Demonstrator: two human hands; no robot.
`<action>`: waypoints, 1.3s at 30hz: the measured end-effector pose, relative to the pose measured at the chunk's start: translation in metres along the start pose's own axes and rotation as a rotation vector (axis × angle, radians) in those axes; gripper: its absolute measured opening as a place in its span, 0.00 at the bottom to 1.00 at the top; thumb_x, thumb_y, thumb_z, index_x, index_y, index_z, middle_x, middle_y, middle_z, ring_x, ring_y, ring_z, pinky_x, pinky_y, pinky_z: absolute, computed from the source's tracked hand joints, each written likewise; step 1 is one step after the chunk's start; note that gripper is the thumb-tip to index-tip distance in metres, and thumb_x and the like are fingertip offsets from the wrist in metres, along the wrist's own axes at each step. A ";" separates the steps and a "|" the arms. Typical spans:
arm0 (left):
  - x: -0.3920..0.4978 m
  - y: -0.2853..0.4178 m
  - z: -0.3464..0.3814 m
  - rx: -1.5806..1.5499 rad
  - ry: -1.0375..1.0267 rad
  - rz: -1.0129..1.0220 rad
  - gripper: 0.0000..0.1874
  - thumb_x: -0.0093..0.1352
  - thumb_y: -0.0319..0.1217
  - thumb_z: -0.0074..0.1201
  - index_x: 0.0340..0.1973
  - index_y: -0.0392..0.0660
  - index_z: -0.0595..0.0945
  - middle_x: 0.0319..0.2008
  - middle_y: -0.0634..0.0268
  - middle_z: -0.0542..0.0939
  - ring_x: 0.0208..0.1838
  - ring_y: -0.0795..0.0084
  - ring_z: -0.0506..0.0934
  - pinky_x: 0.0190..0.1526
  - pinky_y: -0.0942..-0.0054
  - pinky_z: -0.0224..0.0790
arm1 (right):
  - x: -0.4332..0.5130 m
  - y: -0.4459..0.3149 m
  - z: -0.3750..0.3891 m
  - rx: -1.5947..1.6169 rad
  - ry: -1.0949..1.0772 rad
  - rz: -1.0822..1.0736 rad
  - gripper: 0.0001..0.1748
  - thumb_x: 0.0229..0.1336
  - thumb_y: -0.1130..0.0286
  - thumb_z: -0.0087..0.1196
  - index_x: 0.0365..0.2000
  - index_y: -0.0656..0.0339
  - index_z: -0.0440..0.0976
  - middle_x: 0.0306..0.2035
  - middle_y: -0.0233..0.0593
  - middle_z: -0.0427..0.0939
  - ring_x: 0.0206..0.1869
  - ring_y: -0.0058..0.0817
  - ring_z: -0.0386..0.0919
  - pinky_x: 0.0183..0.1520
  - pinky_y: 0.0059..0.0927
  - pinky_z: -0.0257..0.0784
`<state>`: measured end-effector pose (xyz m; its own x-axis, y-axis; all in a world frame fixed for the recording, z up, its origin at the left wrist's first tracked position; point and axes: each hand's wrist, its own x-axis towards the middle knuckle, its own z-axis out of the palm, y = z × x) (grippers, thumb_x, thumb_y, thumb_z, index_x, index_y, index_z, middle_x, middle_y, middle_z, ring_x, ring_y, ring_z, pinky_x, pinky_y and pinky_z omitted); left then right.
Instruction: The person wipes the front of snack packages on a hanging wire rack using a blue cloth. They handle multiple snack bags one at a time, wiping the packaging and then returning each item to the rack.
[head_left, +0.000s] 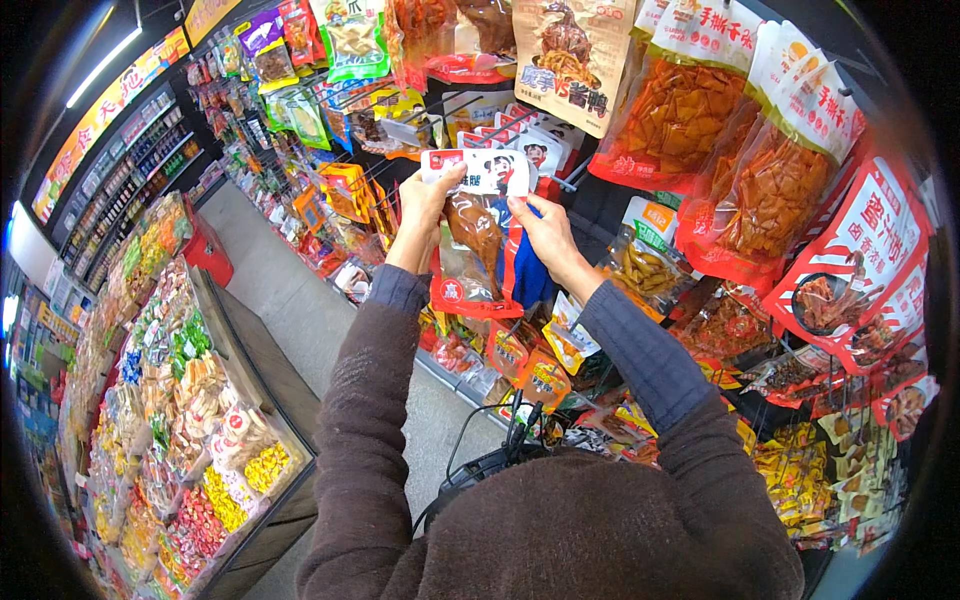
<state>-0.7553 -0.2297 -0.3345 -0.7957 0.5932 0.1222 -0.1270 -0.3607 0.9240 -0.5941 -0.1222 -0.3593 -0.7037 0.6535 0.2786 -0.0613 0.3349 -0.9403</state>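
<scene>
Between my two hands hangs a clear-windowed snack pouch (475, 232) with a brown cooked poultry leg inside and a white printed header. My left hand (422, 214) grips the header's left side, its thumb lying over the front. On the right edge, just below the header, my right hand (551, 236) pinches the pouch with thumb and fingers. Directly behind it, more white-topped pouches (536, 150) hang from metal display hooks (480, 135). A blue surface shows beside the pouch, partly covered by my right hand.
Large bags of reddish-brown snacks (667, 112) hang at the upper right. Lower hooks carry small orange packets (544, 382). To the left, across a grey aisle floor (259, 240), stands a bulk-candy display bin (289, 390). A dark bag (491, 465) with straps is below my arms.
</scene>
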 end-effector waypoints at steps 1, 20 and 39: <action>0.006 -0.003 0.001 0.011 -0.007 -0.002 0.17 0.60 0.29 0.70 0.43 0.38 0.82 0.38 0.62 0.84 0.35 0.73 0.82 0.38 0.74 0.74 | 0.003 0.001 -0.001 -0.005 0.005 0.003 0.21 0.68 0.58 0.54 0.45 0.68 0.79 0.38 0.30 0.81 0.41 0.14 0.73 0.47 0.22 0.68; 0.032 -0.039 0.008 -0.003 -0.015 0.001 0.14 0.60 0.27 0.69 0.39 0.36 0.83 0.35 0.62 0.85 0.34 0.75 0.81 0.38 0.74 0.73 | 0.015 0.034 -0.008 0.061 0.015 0.104 0.21 0.68 0.57 0.53 0.46 0.67 0.79 0.38 0.33 0.82 0.40 0.16 0.75 0.47 0.23 0.70; -0.138 -0.074 0.059 -0.190 -0.602 -0.203 0.33 0.73 0.46 0.54 0.69 0.48 0.60 0.64 0.58 0.65 0.63 0.67 0.66 0.63 0.66 0.63 | -0.087 0.003 -0.045 0.094 0.037 0.055 0.22 0.75 0.54 0.40 0.55 0.61 0.65 0.49 0.36 0.72 0.52 0.21 0.69 0.58 0.26 0.65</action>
<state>-0.6007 -0.2425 -0.3987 -0.2822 0.9415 0.1841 -0.3856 -0.2870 0.8769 -0.5015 -0.1478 -0.3777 -0.6811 0.6948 0.2311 -0.0901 0.2337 -0.9681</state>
